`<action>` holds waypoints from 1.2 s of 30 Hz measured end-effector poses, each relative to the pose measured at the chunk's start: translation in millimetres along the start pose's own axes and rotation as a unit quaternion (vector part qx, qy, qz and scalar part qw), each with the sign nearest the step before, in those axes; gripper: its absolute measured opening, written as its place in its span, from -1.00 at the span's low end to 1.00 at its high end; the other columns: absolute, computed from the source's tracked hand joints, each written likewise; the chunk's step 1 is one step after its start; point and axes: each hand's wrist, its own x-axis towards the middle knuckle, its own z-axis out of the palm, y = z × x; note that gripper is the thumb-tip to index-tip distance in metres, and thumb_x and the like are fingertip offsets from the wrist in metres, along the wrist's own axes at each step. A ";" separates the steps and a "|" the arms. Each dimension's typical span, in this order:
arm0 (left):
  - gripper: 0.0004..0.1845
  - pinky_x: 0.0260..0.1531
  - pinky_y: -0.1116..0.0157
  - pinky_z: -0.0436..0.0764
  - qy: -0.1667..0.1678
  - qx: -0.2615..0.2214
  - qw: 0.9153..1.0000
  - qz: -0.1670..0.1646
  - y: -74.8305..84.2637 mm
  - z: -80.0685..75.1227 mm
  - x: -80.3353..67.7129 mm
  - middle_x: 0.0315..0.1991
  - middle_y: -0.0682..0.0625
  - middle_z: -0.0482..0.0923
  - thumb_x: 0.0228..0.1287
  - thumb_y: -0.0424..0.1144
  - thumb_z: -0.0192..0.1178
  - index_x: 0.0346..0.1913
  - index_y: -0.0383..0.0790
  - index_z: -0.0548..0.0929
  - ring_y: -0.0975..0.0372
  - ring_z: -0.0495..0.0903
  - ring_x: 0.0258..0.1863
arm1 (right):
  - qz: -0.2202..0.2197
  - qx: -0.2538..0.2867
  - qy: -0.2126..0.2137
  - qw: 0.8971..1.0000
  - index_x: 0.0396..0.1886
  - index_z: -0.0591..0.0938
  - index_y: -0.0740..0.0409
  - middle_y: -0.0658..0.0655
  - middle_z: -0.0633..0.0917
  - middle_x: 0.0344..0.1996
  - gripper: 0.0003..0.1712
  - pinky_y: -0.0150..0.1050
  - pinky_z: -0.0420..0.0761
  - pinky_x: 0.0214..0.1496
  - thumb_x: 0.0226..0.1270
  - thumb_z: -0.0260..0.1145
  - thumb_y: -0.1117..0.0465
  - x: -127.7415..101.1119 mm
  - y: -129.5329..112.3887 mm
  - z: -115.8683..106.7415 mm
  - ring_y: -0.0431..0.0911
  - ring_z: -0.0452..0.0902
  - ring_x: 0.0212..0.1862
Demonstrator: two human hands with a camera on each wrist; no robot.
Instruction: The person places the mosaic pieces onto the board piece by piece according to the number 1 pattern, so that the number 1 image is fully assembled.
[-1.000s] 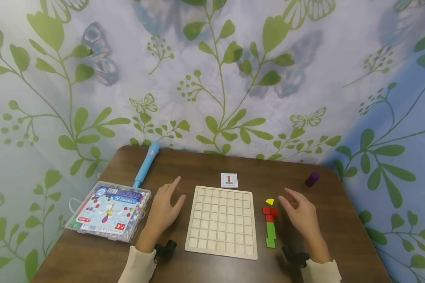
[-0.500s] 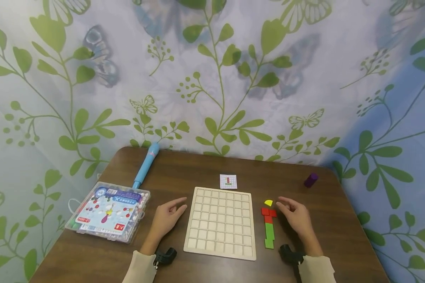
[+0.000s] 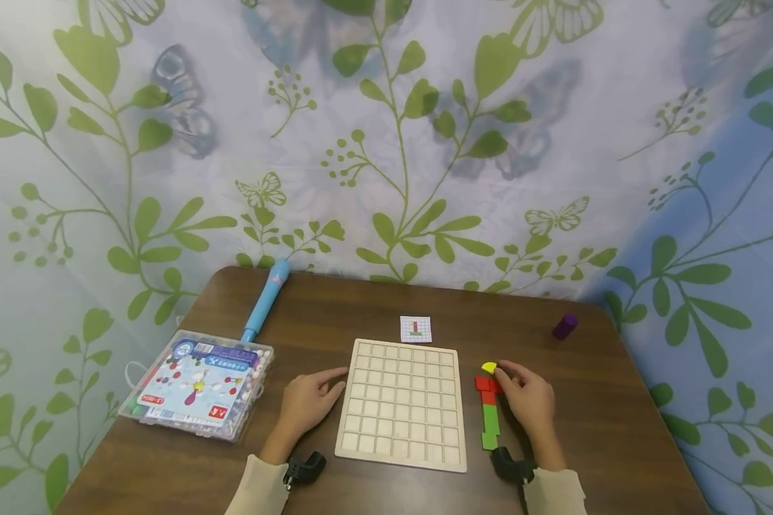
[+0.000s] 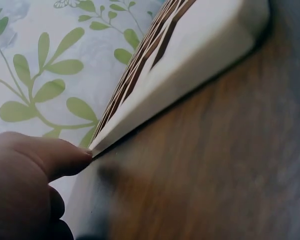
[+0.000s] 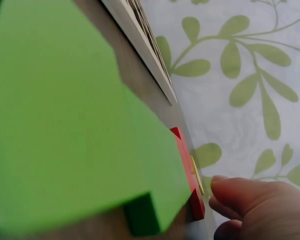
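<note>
My left hand (image 3: pixel 309 404) lies at the left side of the wooden grid board (image 3: pixel 401 465), its index fingertip at the board's edge. In the left wrist view that fingertip meets the corner of the board's pale side (image 4: pixel 189 75). My right hand (image 3: pixel 530 402) is by the coloured pieces, thumb and index fingertips right at the yellow quarter-round piece (image 3: pixel 489 368). Red pieces (image 3: pixel 487 386) and green pieces (image 3: pixel 490 422) form a column below it, the right hand partly covering one red piece. Close in the right wrist view, a green piece (image 5: pixel 75 115) fills the left side.
A small card (image 3: pixel 415 330) with a coloured grid pattern lies behind the board. At left are a clear plastic case (image 3: pixel 196 383) of beads and a blue microphone-shaped toy (image 3: pixel 265 300). A purple cylinder (image 3: pixel 565 327) stands at the back right of the brown table (image 3: pixel 335 307).
My right hand has moved left and down to the yellow piece. My left hand has come down and right to the board's edge. The pieces stay where they were.
</note>
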 end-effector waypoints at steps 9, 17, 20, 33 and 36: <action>-0.67 -0.70 0.40 -0.01 0.028 0.037 0.998 0.038 1.2 2.2 0.2 -0.80 0.47 -0.06 0.28 -0.13 0.44 0.11 0.12 0.80 0.50 -0.10 -0.77 | -0.001 -0.022 -0.029 0.999 0.17 0.73 0.08 -0.01 0.43 -0.64 -0.47 -0.24 0.23 -0.53 0.37 0.41 -0.15 2.3 -3.5 -1.8 -0.09 0.30 -0.59; -0.68 -0.70 0.39 -0.01 0.014 0.038 0.998 0.039 1.5 2.9 0.8 -0.82 0.48 -0.10 0.30 -0.10 0.43 0.10 0.11 0.80 0.50 -0.12 -0.78 | 0.010 -0.027 -0.054 0.998 0.19 0.71 0.10 0.00 0.43 -0.62 -0.44 -0.22 0.23 -0.52 0.36 0.41 -0.15 3.9 -4.6 -5.2 -0.07 0.31 -0.57; -0.68 -0.69 0.38 -0.02 0.008 0.036 0.999 0.037 1.5 2.6 1.8 -0.81 0.47 -0.09 0.31 -0.10 0.42 0.11 0.10 0.80 0.50 -0.12 -0.77 | 0.011 -0.036 -0.048 0.998 0.19 0.71 0.08 0.00 0.44 -0.62 -0.44 -0.21 0.22 -0.52 0.36 0.41 -0.16 3.9 -5.5 -4.7 -0.07 0.30 -0.57; -0.69 -0.69 0.38 -0.01 0.014 0.032 0.999 0.030 1.0 2.8 -0.5 -0.80 0.48 -0.07 0.31 -0.07 0.41 0.11 0.12 0.80 0.49 -0.09 -0.77 | 0.025 -0.048 -0.029 0.998 0.15 0.73 0.06 0.01 0.47 -0.59 -0.49 -0.18 0.22 -0.49 0.35 0.41 -0.13 3.5 -11.5 -1.3 -0.06 0.33 -0.56; -0.69 -0.69 0.39 -0.02 0.014 0.033 0.999 0.030 0.0 3.2 -1.1 -0.80 0.47 -0.06 0.32 -0.07 0.41 0.11 0.12 0.80 0.50 -0.10 -0.77 | 0.030 -0.046 -0.025 0.998 0.13 0.74 0.06 0.01 0.47 -0.59 -0.50 -0.18 0.22 -0.49 0.35 0.42 -0.13 2.8 -11.5 -0.1 -0.05 0.33 -0.56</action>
